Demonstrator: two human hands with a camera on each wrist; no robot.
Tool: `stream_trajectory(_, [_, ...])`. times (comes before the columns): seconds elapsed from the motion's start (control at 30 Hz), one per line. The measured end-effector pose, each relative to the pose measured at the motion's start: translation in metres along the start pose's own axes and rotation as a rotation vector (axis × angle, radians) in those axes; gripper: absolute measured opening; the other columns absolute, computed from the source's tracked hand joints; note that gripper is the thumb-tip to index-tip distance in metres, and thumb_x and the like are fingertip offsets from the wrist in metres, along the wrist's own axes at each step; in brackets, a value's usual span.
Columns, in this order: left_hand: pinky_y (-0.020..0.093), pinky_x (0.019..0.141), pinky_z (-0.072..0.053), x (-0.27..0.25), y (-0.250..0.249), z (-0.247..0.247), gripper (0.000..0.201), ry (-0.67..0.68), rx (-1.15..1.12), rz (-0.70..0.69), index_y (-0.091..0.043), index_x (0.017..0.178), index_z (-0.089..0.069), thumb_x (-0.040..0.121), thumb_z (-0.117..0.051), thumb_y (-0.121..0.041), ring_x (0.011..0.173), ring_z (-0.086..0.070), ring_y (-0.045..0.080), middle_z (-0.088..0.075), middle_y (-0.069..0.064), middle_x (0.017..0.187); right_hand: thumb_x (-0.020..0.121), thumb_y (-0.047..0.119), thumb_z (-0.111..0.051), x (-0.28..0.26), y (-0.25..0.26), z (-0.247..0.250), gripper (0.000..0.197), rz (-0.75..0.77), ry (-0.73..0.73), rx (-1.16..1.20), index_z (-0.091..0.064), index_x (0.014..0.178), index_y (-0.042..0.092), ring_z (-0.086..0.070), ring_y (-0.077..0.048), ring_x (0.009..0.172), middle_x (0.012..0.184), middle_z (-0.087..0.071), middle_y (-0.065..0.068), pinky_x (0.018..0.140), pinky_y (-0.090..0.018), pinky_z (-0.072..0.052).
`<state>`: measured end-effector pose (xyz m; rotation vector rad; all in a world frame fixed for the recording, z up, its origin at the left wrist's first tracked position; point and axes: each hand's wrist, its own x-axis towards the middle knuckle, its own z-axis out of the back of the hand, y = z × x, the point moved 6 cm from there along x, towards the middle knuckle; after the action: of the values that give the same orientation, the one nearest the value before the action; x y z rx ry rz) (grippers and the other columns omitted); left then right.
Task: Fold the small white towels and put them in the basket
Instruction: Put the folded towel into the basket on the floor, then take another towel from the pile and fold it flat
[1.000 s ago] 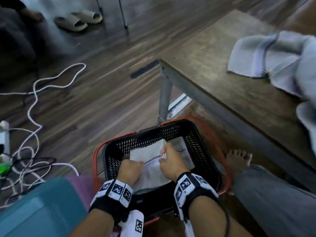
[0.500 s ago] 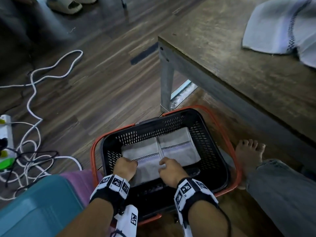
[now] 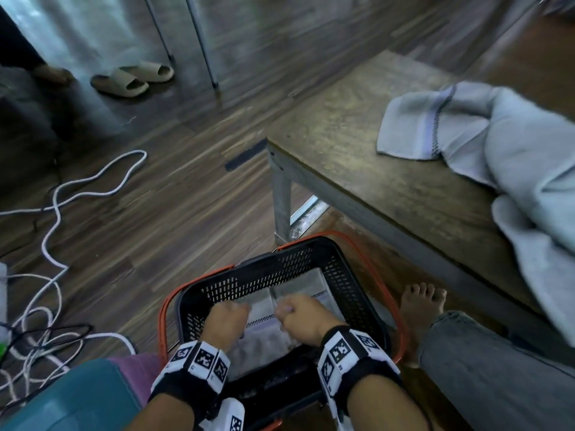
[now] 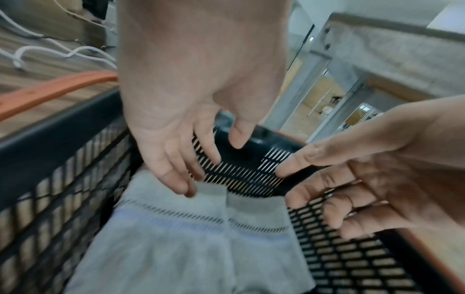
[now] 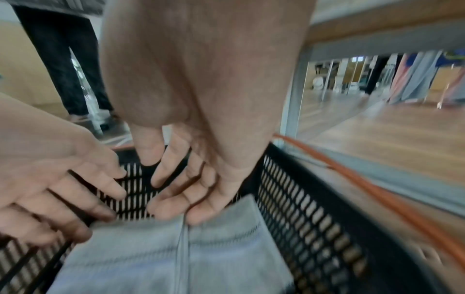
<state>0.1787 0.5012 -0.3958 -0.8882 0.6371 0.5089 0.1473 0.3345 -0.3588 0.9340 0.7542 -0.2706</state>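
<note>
A black mesh basket with orange handles stands on the floor by the table leg. Two folded white towels lie side by side in it, the left one and the right one, each with a dotted stripe. My left hand hovers over the left towel's far edge with loose fingers and holds nothing. My right hand hangs the same way over the right towel, its fingertips at the far edge. In the head view both hands sit inside the basket.
A low wooden table stands right of the basket, with several unfolded white towels heaped on it. A bare foot and a jeans leg lie beside the basket. White cables trail over the floor at left; slippers sit farther off.
A second ago both hands were lowering a folded towel into the basket. It now lies flat beside the other one, and both hands have let go, fingers loose above it.
</note>
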Motion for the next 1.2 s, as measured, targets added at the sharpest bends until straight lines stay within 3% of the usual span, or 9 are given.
stream_trajectory(0.1, [0.025, 0.051, -0.041, -0.028, -0.046, 0.000, 0.026, 0.128, -0.050, -0.093, -0.002, 0.087, -0.068, 0.098, -0.055, -0.022, 0.057, -0.056, 0.023, -0.064, 0.011, 0.075, 0.103, 0.025, -0.050, -0.032, 0.036, 0.038, 0.022, 0.100, -0.028, -0.054, -0.068, 0.111, 0.015, -0.059, -0.023, 0.099, 0.108, -0.066, -0.007, 0.094, -0.040, -0.049])
stream_trajectory(0.27, [0.019, 0.040, -0.034, -0.104, -0.153, -0.005, 0.031, 0.280, -0.046, -0.359, -0.008, 0.081, -0.065, 0.099, -0.055, -0.031, 0.046, -0.049, 0.015, -0.060, 0.006, 0.065, 0.103, 0.030, -0.054, -0.132, 0.101, 0.139, 0.023, 0.299, -0.196, -0.194, -0.068, 0.105, 0.011, -0.060, -0.014, 0.073, 0.093, -0.069, -0.005, 0.078, -0.036, -0.053])
stream_trajectory(0.4, [0.021, 0.046, -0.034, -0.185, -0.255, -0.030, 0.029, 0.394, -0.035, -0.613, -0.012, 0.079, -0.066, 0.097, -0.057, -0.033, 0.046, -0.050, 0.016, -0.063, 0.001, 0.063, 0.102, 0.038, -0.055, -0.248, 0.119, 0.235, 0.024, 0.401, -0.471, -0.329, -0.071, 0.105, 0.021, -0.057, 0.006, 0.056, 0.077, -0.073, 0.008, 0.059, -0.009, -0.043])
stream_trajectory(0.6, [0.030, 0.057, -0.045, -0.294, -0.372, -0.105, 0.025, 0.471, 0.313, -0.968, -0.006, 0.092, -0.069, 0.091, -0.058, -0.029, 0.066, -0.057, 0.026, -0.065, 0.008, 0.082, 0.098, 0.035, -0.060, -0.367, 0.020, 0.321, 0.019, 0.319, -0.873, -0.187, -0.074, 0.091, 0.024, -0.059, -0.011, 0.063, 0.075, -0.072, 0.004, 0.069, -0.036, -0.050])
stream_trajectory(0.77, [0.032, 0.089, -0.051, -0.305, -0.375, -0.200, 0.038, 0.377, 0.945, -1.019, -0.007, 0.125, -0.065, 0.097, -0.056, -0.031, 0.108, -0.063, 0.027, -0.066, 0.012, 0.123, 0.098, 0.033, -0.062, -0.376, -0.086, 0.331, 0.017, 0.169, -0.956, -0.107, -0.074, 0.089, 0.025, -0.065, -0.016, 0.072, 0.080, -0.074, 0.004, 0.075, -0.041, -0.054])
stream_trajectory(0.93, [0.046, 0.116, -0.023, -0.279, -0.383, -0.238, 0.049, -0.011, 1.147, -0.940, -0.017, 0.139, -0.053, 0.097, -0.044, -0.041, 0.143, -0.022, 0.043, -0.029, 0.023, 0.156, 0.097, 0.034, -0.060, -0.353, -0.137, 0.325, 0.014, 0.189, -0.920, -0.051, -0.071, 0.091, 0.030, -0.066, -0.001, 0.076, 0.082, -0.074, 0.010, 0.077, -0.029, -0.054])
stream_trajectory(1.03, [0.047, 0.110, -0.027, -0.270, -0.394, -0.226, 0.053, -0.270, 1.039, -0.895, -0.017, 0.120, -0.065, 0.093, -0.035, -0.051, 0.136, -0.023, 0.040, -0.029, 0.023, 0.148, 0.098, 0.035, -0.058, -0.344, -0.150, 0.324, 0.014, 0.207, -0.904, -0.028, -0.070, 0.093, 0.031, -0.066, -0.002, 0.078, 0.084, -0.074, 0.012, 0.076, -0.027, -0.053])
stream_trajectory(1.13, [0.036, 0.089, -0.043, -0.268, -0.403, -0.225, 0.036, -0.122, 0.834, -0.894, -0.006, 0.105, -0.065, 0.094, -0.049, -0.036, 0.110, -0.056, 0.035, -0.061, 0.020, 0.125, 0.096, 0.035, -0.057, -0.339, -0.152, 0.328, 0.013, 0.208, -0.886, -0.086, -0.069, 0.094, 0.032, -0.063, -0.001, 0.080, 0.088, -0.070, 0.015, 0.075, -0.025, -0.050])
stream_trajectory(1.2, [0.034, 0.080, -0.045, -0.284, -0.419, -0.220, 0.025, -0.054, 0.575, -0.938, -0.001, 0.105, -0.068, 0.093, -0.055, -0.019, 0.100, -0.063, 0.034, -0.066, 0.018, 0.105, 0.095, 0.036, -0.056, -0.338, -0.150, 0.332, 0.011, 0.219, -0.901, -0.108, -0.067, 0.098, 0.035, -0.062, 0.000, 0.083, 0.093, -0.068, 0.017, 0.074, -0.023, -0.050])
